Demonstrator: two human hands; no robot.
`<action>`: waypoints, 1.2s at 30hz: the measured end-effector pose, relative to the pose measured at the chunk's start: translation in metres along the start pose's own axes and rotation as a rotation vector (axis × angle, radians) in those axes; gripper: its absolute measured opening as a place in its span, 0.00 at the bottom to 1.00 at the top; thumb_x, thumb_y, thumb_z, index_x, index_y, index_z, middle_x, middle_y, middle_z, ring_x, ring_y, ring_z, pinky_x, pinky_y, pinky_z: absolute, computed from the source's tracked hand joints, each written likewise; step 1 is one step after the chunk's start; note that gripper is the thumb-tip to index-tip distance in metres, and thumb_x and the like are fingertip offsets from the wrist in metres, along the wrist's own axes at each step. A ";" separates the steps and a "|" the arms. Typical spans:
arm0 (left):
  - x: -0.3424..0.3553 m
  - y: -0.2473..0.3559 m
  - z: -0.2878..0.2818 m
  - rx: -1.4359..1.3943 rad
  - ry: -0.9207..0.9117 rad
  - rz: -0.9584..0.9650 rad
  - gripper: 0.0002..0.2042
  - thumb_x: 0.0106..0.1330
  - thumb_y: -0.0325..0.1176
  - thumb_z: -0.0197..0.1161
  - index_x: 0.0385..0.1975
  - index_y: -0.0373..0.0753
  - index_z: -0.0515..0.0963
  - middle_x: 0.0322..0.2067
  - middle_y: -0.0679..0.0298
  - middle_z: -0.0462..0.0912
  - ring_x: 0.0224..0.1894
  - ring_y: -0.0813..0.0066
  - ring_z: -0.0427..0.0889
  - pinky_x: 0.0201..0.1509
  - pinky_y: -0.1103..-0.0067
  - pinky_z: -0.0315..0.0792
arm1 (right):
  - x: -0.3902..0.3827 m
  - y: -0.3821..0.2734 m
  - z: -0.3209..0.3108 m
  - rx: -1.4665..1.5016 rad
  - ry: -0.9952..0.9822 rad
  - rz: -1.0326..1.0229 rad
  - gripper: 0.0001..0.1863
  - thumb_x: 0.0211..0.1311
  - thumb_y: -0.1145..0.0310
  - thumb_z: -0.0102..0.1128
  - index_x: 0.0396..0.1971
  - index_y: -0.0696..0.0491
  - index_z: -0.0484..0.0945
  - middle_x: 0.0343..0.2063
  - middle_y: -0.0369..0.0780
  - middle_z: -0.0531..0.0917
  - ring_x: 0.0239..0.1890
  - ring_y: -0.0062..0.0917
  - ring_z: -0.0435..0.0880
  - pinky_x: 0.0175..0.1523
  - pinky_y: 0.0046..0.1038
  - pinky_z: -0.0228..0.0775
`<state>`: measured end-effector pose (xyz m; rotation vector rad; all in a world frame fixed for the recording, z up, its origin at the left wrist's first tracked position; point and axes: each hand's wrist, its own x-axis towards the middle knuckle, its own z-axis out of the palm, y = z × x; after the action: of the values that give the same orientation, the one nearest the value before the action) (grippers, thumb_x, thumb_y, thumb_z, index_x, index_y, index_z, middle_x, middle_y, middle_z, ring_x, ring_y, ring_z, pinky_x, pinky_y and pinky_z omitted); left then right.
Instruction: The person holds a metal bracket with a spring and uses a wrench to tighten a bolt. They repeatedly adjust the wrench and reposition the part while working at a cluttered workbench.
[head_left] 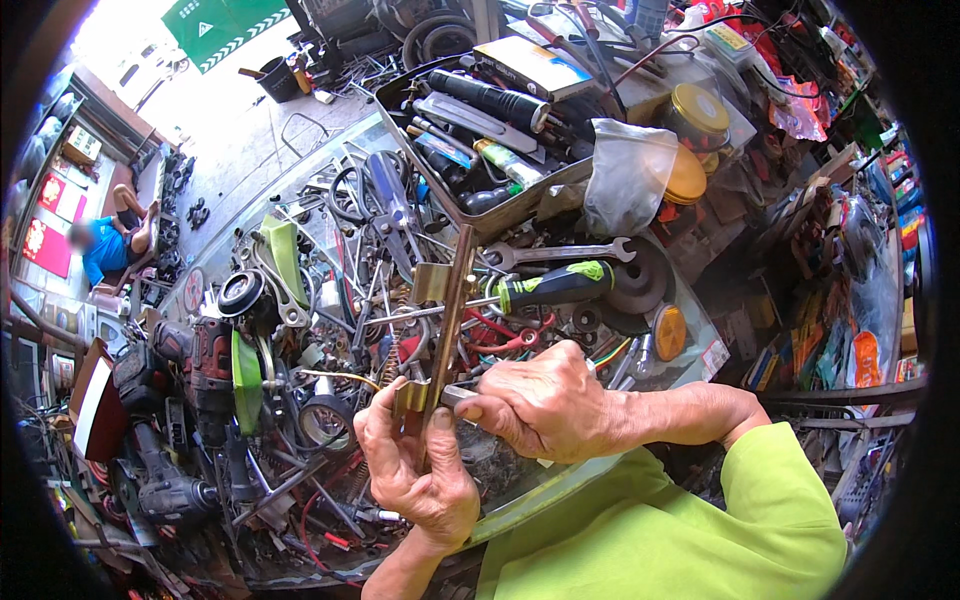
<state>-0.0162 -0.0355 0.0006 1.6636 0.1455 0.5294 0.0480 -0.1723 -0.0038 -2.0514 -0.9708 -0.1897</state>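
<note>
A long, narrow metal bar (455, 310) with brass-coloured tabs stands up and tilts slightly right in front of me. My left hand (425, 485) grips its lower end, thumb on one side and fingers on the other, near the lower brass tab (410, 398). From the right, my right hand (550, 405) pinches a short flat grey metal piece (473, 397), whose end meets the bar just above my left thumb. I cannot make out what kind of tool that piece is. Behind the bar lies a screwdriver (555, 287) with a black and green handle, below a wrench (565, 252).
Loose tools and parts cover the glass-topped table (690, 350). An open tray (530, 203) of tools stands at its far side, beside a yellow-lidded jar (682, 178). Cordless power tools (210, 365) crowd the left. A person in blue (108, 250) sits farther off.
</note>
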 end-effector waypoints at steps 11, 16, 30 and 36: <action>-0.002 -0.006 -0.002 0.004 0.003 0.010 0.19 0.64 0.17 0.56 0.54 0.28 0.63 0.45 0.61 0.69 0.47 0.74 0.75 0.51 0.80 0.70 | 0.001 -0.004 0.000 -0.022 -0.069 0.022 0.16 0.61 0.59 0.59 0.24 0.56 0.68 0.17 0.40 0.71 0.16 0.33 0.74 0.18 0.31 0.65; 0.016 0.004 0.000 -0.391 -0.022 -0.278 0.23 0.63 0.21 0.57 0.58 0.30 0.61 0.47 0.57 0.75 0.46 0.72 0.77 0.52 0.78 0.72 | 0.010 0.000 -0.010 0.051 0.077 -0.135 0.17 0.55 0.59 0.65 0.23 0.55 0.71 0.15 0.39 0.70 0.13 0.33 0.73 0.17 0.32 0.65; 0.028 -0.001 -0.018 -0.842 -0.228 -0.603 0.24 0.61 0.22 0.59 0.58 0.28 0.64 0.42 0.56 0.77 0.34 0.74 0.78 0.33 0.80 0.75 | 0.029 0.028 -0.058 0.507 0.213 0.583 0.17 0.68 0.60 0.49 0.40 0.61 0.74 0.27 0.39 0.79 0.30 0.21 0.75 0.36 0.25 0.68; 0.031 -0.003 -0.018 -0.847 -0.218 -0.622 0.23 0.62 0.22 0.58 0.58 0.27 0.63 0.44 0.54 0.76 0.35 0.74 0.78 0.33 0.80 0.75 | 0.022 0.040 -0.057 0.601 -0.049 0.576 0.16 0.66 0.62 0.46 0.38 0.62 0.74 0.23 0.40 0.77 0.28 0.22 0.75 0.36 0.27 0.68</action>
<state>0.0041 -0.0061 0.0073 0.7684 0.2280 -0.0830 0.1029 -0.2159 0.0176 -1.6823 -0.3594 0.4122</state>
